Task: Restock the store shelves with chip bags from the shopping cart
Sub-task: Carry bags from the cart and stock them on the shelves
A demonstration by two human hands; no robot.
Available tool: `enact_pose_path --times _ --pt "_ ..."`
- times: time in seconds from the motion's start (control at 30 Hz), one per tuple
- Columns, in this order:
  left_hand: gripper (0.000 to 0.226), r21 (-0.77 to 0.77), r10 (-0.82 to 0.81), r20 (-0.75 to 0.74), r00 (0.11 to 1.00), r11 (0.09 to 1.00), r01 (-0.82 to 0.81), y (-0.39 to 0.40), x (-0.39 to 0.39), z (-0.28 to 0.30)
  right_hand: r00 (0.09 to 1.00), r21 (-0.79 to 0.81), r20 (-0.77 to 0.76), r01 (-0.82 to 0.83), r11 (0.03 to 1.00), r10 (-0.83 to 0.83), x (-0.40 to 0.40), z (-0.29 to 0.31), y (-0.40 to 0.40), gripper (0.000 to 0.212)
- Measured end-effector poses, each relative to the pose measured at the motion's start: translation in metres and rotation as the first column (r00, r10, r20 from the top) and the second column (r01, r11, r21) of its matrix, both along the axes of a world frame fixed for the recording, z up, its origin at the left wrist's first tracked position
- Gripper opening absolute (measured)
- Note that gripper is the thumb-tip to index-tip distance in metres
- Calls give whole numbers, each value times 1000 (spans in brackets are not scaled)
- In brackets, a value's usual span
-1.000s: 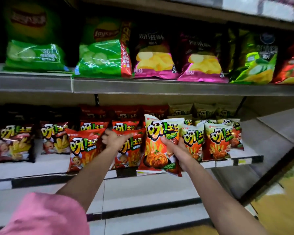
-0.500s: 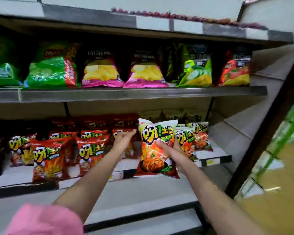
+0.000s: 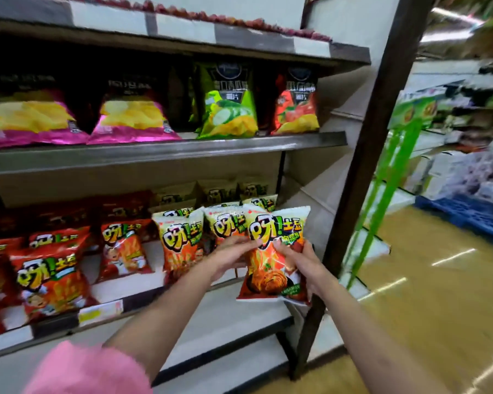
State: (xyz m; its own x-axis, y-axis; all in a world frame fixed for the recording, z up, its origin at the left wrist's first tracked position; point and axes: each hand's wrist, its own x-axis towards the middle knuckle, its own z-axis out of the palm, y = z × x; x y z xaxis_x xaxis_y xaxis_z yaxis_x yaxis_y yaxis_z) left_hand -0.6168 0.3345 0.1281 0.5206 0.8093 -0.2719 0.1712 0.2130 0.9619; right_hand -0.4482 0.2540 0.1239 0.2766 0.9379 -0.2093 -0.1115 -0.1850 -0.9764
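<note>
**Setting the chip bag into the right end of the lower shelf**

The right hand (image 3: 302,263) is clamped on the chip bag (image 3: 273,251), with fingers curled around its right edge. The left hand (image 3: 231,257) touches the left edge of the same bag with nearly straight fingers; whether it pinches the foil I cannot tell. The bag is upright, in the air, at about 3 o'clock from the middle of the view, just in front of the right end of the lower shelf (image 3: 217,305).

I judge that the step is to stand this bag in the front row, to the right of the matching green-topped bags (image 3: 180,237).

To do it well:
- Keep the printed face to the front and the top seam up, like its neighbours.
- Put the bottom edge down first, then lean the bag lightly back on the bags behind.
- Let the left hand steady the neighbour at 9 o'clock of the bag, so it does not fall.
- Hold softly; a hard squeeze may crush the chips.
- Mind the dark post (image 3: 365,155) at 3 o'clock; the gap there looks narrow.
</note>
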Motion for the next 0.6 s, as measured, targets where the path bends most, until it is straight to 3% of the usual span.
enact_pose_path --times 0.1,0.17,0.23,0.3,0.4,0.53,0.6 --pt "39 38 46 23 999 998 -47 11 33 -5 1000 -7 -6 19 1000 -20 31 -9 13 101" --pt "49 67 55 30 998 996 -56 26 53 -10 999 -8 11 52 999 -51 48 -6 21 82" --pt "59 93 94 51 994 991 -98 41 71 -16 998 5 33 58 998 -58 64 -6 38 78" --pt "56 115 161 52 986 979 -166 57 90 -21 978 10 184 96 995 -97 83 -10 64 86" --pt "59 166 248 49 968 953 -253 83 119 -28 870 -12 488 89 996 -72 130 -38 116 94" --pt "61 181 344 26 939 922 -343 115 144 -38 904 -26 426 -13 1000 23 142 -20 149 63" --pt "63 175 373 14 928 913 -369 129 153 -46 925 -48 378 -23 999 39 148 -22 166 60"
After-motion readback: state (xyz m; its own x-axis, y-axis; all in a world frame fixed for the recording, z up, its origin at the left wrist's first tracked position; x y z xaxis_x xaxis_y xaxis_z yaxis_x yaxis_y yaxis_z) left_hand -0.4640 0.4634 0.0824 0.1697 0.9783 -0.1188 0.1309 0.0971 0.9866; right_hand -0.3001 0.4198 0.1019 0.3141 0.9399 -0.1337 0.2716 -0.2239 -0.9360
